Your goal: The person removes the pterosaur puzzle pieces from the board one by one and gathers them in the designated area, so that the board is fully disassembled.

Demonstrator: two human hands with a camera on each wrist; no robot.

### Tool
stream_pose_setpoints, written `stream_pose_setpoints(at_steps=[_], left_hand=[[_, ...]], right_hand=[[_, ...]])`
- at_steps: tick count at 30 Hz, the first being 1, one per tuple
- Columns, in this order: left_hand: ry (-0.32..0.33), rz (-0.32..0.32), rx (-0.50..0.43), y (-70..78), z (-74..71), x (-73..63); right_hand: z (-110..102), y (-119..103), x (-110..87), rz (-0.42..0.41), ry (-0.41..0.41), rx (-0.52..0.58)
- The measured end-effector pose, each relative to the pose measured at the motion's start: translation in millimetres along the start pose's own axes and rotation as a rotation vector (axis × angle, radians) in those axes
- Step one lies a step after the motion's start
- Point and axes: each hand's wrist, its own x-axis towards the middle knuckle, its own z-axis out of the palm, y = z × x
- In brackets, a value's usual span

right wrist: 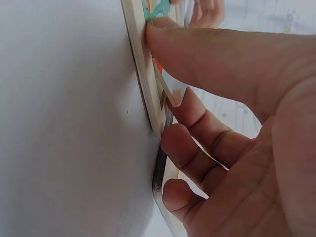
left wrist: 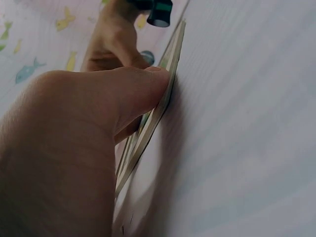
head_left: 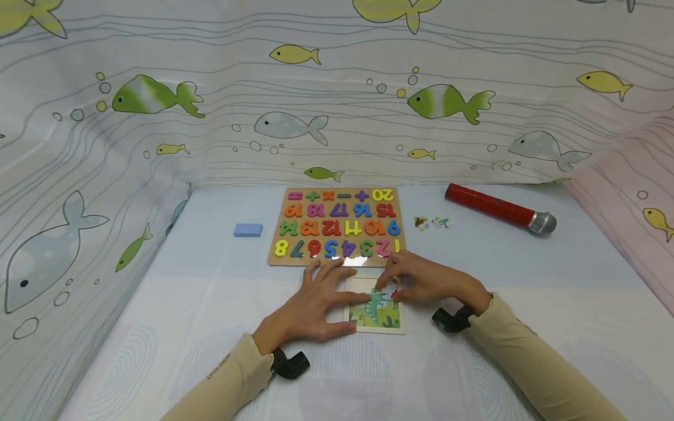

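Observation:
A small wooden jigsaw puzzle (head_left: 387, 330) with a green dinosaur picture lies on the table between both hands. My left hand (head_left: 310, 304) spreads its fingers over the puzzle's left side; the index finger touches the picture and the thumb (left wrist: 143, 89) rests at the frame's near edge. At the upper right corner, my right hand (head_left: 432, 280) pinches a puzzle piece (right wrist: 168, 88), which sits tilted above the frame. Part of that piece is hidden by the fingers. Two loose puzzle pieces (head_left: 442, 223) lie beyond the right hand.
A wooden number board (head_left: 274, 257) with coloured numerals stands just behind the puzzle, upside down to me. A blue block (head_left: 248, 230) lies to its left. A red microphone (head_left: 489, 204) lies at the back right. Fish-patterned cloth (head_left: 347, 88) walls the table in.

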Motion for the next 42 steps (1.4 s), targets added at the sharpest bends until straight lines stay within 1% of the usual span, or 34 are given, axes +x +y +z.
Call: stream_pose_setpoints(at_steps=[7, 10, 17, 22, 29, 36, 42], left_hand=[[0.024, 0.011, -0.001, -0.4, 2.0, -0.6], [0.033, 0.017, -0.003, -0.5, 2.4, -0.8], [0.014, 0.001, -0.017, 0.0, 2.0, -1.0], [0.023, 0.007, -0.018, 0.5, 2.1, -0.9], [0.019, 0.002, -0.023, 1.8, 1.9, -1.0], [0.01, -0.001, -0.024, 2.6, 2.2, -1.3], [0.016, -0.003, -0.024, 3.2, 2.4, -1.5]], right_hand=[[0.2, -0.8, -2.2, 0.021, 0.021, 0.032], [0.3, 0.0, -2.9, 0.029, 0.025, 0.029], [0.6, 1.3, -2.5, 0.035, 0.021, 0.004], [-0.6, 0.4, -2.6, 0.039, 0.015, 0.021], [0.2, 0.9, -3.4, 0.026, 0.036, 0.022], [0.5, 1.5, -4.2, 0.042, 0.05, 0.017], [-0.2, 2.9, -4.0, 0.045, 0.06, 0.012]])
